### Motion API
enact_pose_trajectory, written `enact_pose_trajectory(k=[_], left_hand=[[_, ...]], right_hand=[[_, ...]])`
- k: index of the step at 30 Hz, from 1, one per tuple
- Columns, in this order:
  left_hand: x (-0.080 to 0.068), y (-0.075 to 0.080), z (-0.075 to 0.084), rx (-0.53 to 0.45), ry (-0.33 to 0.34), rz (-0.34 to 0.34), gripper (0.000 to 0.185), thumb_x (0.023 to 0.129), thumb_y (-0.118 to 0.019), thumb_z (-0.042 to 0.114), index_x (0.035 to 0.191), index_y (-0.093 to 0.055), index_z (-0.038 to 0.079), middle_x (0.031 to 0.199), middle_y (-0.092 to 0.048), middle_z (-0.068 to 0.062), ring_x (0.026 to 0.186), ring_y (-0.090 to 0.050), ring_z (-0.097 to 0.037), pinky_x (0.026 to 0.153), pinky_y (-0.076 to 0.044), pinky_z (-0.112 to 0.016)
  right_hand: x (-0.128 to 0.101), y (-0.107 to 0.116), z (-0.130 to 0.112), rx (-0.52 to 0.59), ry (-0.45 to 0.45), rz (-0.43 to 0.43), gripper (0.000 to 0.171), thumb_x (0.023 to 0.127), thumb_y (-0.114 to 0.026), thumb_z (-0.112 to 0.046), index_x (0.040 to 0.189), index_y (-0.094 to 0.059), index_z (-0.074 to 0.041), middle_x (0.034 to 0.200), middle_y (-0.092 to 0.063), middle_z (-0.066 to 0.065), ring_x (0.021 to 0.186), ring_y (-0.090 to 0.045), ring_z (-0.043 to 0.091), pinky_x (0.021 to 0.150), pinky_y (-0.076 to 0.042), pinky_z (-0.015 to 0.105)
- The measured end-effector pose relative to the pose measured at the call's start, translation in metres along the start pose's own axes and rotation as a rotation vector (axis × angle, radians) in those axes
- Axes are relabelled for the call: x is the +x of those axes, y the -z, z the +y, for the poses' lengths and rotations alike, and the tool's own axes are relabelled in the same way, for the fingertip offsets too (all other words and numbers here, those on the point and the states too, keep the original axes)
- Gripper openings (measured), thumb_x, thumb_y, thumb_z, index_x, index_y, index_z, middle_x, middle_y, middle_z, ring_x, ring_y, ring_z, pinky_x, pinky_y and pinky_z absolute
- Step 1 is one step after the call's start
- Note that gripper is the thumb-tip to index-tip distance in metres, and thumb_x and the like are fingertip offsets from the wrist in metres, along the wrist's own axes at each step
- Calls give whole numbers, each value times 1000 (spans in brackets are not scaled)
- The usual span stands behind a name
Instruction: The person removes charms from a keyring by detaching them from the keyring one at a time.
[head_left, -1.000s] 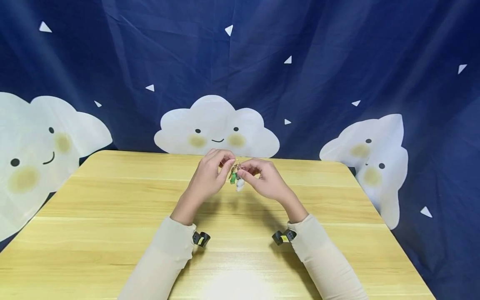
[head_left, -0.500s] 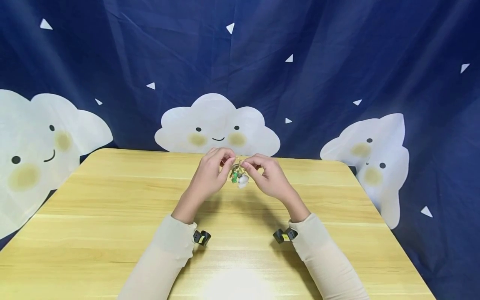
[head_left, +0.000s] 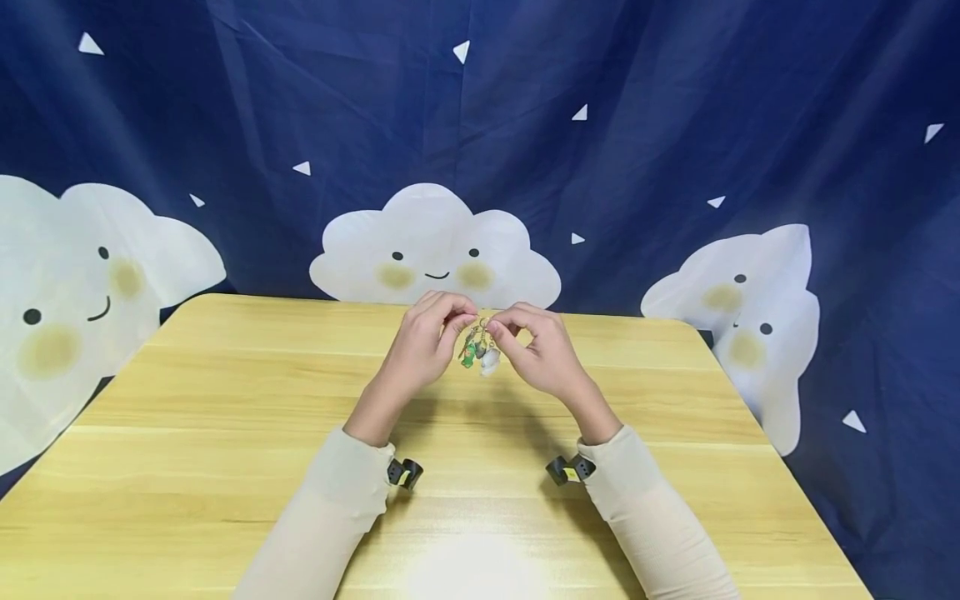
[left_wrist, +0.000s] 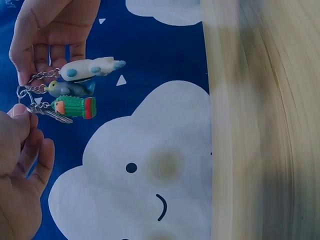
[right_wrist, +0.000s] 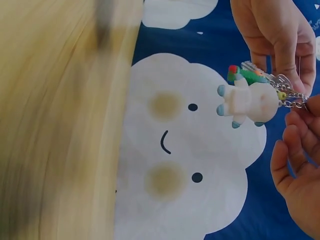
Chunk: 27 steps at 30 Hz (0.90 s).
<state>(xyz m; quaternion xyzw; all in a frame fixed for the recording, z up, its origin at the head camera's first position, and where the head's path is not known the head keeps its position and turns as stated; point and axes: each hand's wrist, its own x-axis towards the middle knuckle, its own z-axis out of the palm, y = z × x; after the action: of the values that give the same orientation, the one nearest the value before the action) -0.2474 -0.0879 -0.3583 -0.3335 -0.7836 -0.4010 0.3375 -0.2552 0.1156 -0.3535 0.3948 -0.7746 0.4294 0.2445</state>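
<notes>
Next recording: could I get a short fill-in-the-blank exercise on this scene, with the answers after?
The left hand and the right hand pinch a metal ring, and toy figures dangle from it on ____.
The green figure has a base coloured ____.
Behind the table, the blue curtain shows smiling white ____.
Missing words: chains; red; clouds.

The left sleeve (head_left: 307, 525) is long, plain and cream, its cuff edge slightly rumpled. Just beside that sleeve's cuff, on its inner side, sits a small black device (head_left: 412, 472) with a yellow mark (head_left: 404, 480). Well to the right of the left sleeve, a matching right sleeve (head_left: 660, 525), lightly creased, has a second black device (head_left: 556, 472) with a yellow label (head_left: 572, 476) facing it.
</notes>
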Motion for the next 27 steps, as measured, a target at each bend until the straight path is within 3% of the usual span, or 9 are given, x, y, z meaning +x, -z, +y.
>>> enact_pose_trajectory(k=[5, 17, 20, 27], left_hand=[[1, 0, 1, -13, -12, 0, 5, 97, -67, 6, 100, -68, 1, 95, -70, -9, 88, -60, -22, 75, -53, -31], [1, -3, 3, -67, 8, 14, 7, 98, -66, 6, 101, -68, 0, 93, -69, -9, 85, -60, -21, 74, -53, -32], [1, -4, 4, -93, 66, 17, 8, 98, -67, 8, 102, -69, 1, 94, -69, -9, 85, -63, -20, 77, -55, -32], [0, -4, 5, -211, 272, -14, 12, 100, -67, 14, 107, -70, 5, 98, -75, -5, 90, -68, -18, 83, -56, -35]], right_hand=[[0, -1, 0, 4, -16, -2, 12, 97, -68, -8, 89, -77, -6, 81, -71, 0, 73, -60, 13, 67, -49, 29], [1, -4, -2, 1, 40, 16, 11, 96, -66, -4, 89, -75, -4, 81, -70, 2, 72, -59, 14, 66, -49, 29], [1, -3, -3, -2, 41, 45, 12, 96, -66, -4, 90, -76, -5, 81, -70, 2, 73, -59, 14, 65, -49, 31], [1, -3, -3, -38, 57, 113, 10, 96, -67, -7, 92, -76, -3, 79, -67, 2, 76, -60, 16, 67, -48, 28]])
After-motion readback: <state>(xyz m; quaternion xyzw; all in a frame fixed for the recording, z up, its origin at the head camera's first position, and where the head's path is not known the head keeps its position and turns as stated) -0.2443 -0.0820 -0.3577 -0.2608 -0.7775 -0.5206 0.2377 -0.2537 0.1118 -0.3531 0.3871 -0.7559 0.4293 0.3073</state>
